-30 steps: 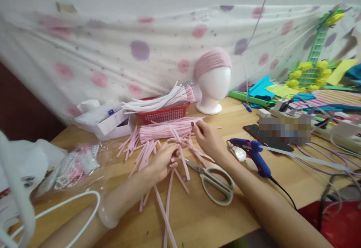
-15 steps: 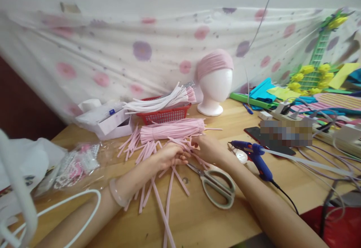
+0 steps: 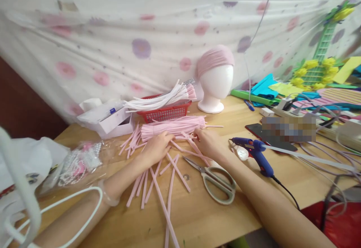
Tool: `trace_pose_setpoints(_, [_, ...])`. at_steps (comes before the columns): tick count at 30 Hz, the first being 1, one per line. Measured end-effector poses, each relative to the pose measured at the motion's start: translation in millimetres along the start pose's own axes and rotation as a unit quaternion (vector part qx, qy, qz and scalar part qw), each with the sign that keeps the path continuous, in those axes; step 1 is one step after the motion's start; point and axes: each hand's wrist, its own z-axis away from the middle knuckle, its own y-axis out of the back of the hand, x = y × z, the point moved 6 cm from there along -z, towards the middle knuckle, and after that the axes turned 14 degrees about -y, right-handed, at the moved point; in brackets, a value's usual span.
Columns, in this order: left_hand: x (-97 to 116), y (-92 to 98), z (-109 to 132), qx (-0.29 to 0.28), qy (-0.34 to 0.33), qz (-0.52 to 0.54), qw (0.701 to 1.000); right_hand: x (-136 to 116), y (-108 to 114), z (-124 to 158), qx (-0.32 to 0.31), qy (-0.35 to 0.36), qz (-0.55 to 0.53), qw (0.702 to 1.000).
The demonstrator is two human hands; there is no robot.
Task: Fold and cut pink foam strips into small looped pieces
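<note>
Loose pink strips (image 3: 158, 173) lie scattered over the wooden table (image 3: 197, 218). Behind them sits a thick bundle of the same pink strips (image 3: 173, 126). My left hand (image 3: 156, 146) rests on the loose strips just below the bundle, its fingers curled down over them. My right hand (image 3: 207, 141) is at the bundle's right end, fingers pinched among thin pink strips there. A pair of grey-handled scissors (image 3: 217, 180) lies just below my right hand.
A blue glue gun (image 3: 255, 154) with its cord lies right of my right hand. A red basket (image 3: 166, 112) of white strips, a white foam head (image 3: 216, 86) with a pink band, a white box (image 3: 111, 122) and a plastic bag (image 3: 76, 163) ring the work area. Cables and coloured sheets crowd the right.
My left hand has moved up and left from the loose strips towards the bundle. My right hand dropped from the bundle's end, then returned beside it.
</note>
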Motion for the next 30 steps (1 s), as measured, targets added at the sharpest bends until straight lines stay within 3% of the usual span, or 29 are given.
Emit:
trace_pose_setpoints(5, [8.2, -4.3, -9.7, -0.023, -0.064, -0.068, 0.995, -20.9, 0.4, 9.9, 0.01, 0.098, -0.045, 0.994])
trace_pose_setpoints(10, [8.7, 5.4, -18.3, -0.029, -0.092, -0.05, 0.994, -29.0, -4.1, 13.1, -0.015, 0.152, -0.019, 0.988])
trace_pose_setpoints(15, [5.4, 17.9, -20.5, -0.039, -0.068, 0.022, 0.997, -27.2, -1.9, 10.4, -0.019, 0.121, -0.052, 0.991])
trace_pose_setpoints(19, [7.1, 19.4, -19.3, -0.06, -0.069, 0.087, 0.992, -30.9, -2.9, 11.8, -0.038, 0.169, -0.146, 0.974])
trace_pose_setpoints(22, [7.1, 20.0, -15.9, -0.071, -0.08, 0.118, 0.987, -28.4, -4.5, 10.2, -0.044, 0.16, -0.155, 0.974])
trace_pose_setpoints(25, [4.4, 23.7, -11.1, -0.066, -0.081, 0.127, 0.986, -25.7, -5.4, 8.4, -0.052, 0.148, -0.154, 0.976])
trace_pose_setpoints(30, [-4.7, 36.1, -4.6, -0.042, -0.036, 0.135, 0.989, -24.6, -6.6, 6.6, -0.064, 0.185, -0.2, 0.96])
